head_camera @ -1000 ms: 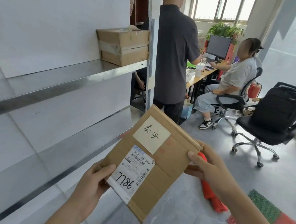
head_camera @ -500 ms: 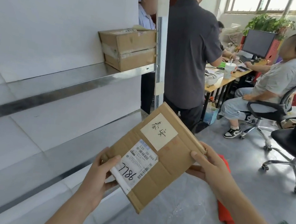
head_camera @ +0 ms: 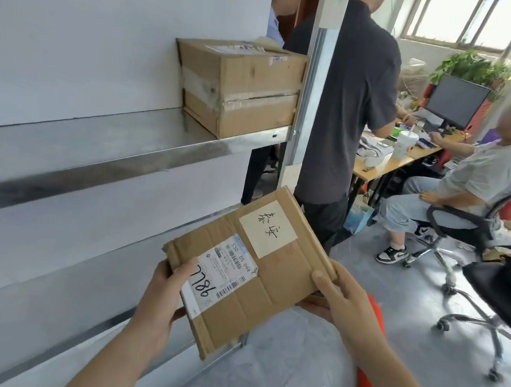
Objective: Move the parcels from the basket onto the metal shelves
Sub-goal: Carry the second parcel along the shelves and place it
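Presently both hands grip one flat cardboard parcel (head_camera: 256, 278) in mid-air: left hand (head_camera: 166, 295) closed on its labelled corner, right hand (head_camera: 343, 302) on the opposite edge. Beside it stand the metal shelves (head_camera: 97, 153), another box (head_camera: 239, 87) on the upper tier.

Both hands hold a flat cardboard parcel (head_camera: 250, 270) tilted in front of the metal shelves (head_camera: 90, 155) — the left hand (head_camera: 166, 292) with its thumb on the shipping label (head_camera: 221, 273) marked 7786, the right hand (head_camera: 343, 302) at the opposite edge. A taped cardboard box (head_camera: 239, 87) sits on the upper shelf's far end.
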Demonstrator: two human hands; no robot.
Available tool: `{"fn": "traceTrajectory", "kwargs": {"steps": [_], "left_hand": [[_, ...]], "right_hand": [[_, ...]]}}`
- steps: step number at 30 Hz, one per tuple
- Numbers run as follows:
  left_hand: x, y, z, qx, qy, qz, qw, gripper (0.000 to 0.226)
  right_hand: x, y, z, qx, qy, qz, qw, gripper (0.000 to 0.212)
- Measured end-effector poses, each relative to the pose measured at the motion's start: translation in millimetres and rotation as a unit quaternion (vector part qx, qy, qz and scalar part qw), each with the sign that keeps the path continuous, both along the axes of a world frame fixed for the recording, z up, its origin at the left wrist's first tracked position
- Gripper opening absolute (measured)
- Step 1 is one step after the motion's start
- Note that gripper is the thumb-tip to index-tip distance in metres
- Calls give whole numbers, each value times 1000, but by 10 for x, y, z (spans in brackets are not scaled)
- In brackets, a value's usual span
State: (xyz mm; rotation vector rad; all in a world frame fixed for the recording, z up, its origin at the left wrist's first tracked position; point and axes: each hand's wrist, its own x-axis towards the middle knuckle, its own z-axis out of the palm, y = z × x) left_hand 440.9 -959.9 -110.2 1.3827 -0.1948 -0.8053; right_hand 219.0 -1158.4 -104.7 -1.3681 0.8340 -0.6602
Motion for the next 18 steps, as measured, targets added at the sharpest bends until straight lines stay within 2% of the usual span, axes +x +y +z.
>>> {"fn": "traceTrajectory", "kwargs": {"steps": [5, 10, 15, 18], "left_hand": [[374, -145, -71, 25, 7, 2, 1000, 23], [587, -267, -85, 50, 18, 44, 998, 25], [767, -413, -144, 75, 23, 66, 995, 25], [863, -501, -172, 91, 50, 46, 994, 23]], "right_hand": [[447, -145, -59, 16, 18, 18, 1000, 34], [808, -320, -81, 17, 41, 33, 998, 25], [1125, -579, -152, 22, 68, 50, 996, 26], [1338, -753, -232, 29, 87, 53, 994, 32]]}}
